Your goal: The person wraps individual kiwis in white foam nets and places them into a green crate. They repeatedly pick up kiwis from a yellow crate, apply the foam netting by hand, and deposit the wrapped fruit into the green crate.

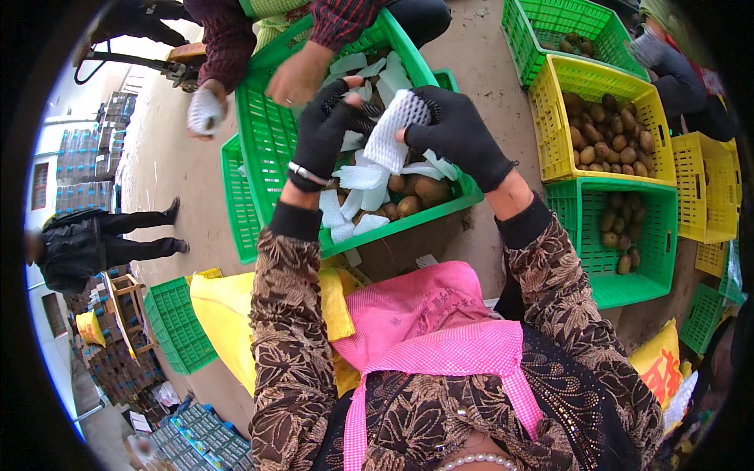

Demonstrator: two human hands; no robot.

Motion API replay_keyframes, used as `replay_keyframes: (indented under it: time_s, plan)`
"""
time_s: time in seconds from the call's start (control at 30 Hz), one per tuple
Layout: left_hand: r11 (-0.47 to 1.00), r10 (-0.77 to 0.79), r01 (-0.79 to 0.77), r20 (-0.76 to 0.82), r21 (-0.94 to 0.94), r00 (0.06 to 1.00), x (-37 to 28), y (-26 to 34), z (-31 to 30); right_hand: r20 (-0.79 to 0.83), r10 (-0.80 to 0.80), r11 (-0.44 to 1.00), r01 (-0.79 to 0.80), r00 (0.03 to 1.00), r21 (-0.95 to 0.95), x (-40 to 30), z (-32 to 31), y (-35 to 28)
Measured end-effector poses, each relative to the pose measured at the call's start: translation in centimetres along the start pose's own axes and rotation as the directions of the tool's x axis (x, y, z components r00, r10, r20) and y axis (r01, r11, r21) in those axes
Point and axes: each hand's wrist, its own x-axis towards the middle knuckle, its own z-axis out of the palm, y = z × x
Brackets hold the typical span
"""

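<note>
My right hand (456, 132), in a black fingerless glove, grips a white foam net sleeve (396, 130) above a green plastic crate (406, 232). My left hand (330, 126), gloved the same way, is raised just left of the sleeve with its fingers bent. Its palm is hidden, so whether it holds anything cannot be told. Below both hands, brown kiwifruit (429, 189) and loose foam net sleeves (364, 182) lie in the crate. Across from me, another person's hand (207, 110) holds a foam-netted piece, and that person's other hand (300, 73) is over the crate.
At right stand a yellow crate (601, 173) of kiwifruit and a green crate (633, 285) with fewer fruit. Another green crate (512, 41) is behind them. A yellow sack (221, 321) lies beside my left arm. A person (76, 250) stands at far left near stacked boxes (85, 150).
</note>
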Motion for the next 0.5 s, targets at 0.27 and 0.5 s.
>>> replay_keyframes:
  time_s: [0.27,0.5]
  plan:
    - [0.245,-0.468,0.133,-0.003,0.96,0.884,1.1,-12.1,1.5,-0.113,0.25,0.841,-0.158,0.962,0.517,0.3,-2.0,-1.9]
    - [0.216,-0.473,0.281,-0.151,0.935,0.868,1.9,-15.9,2.7,-0.122,0.226,0.861,-0.14,0.966,0.488,0.3,-1.6,-1.7]
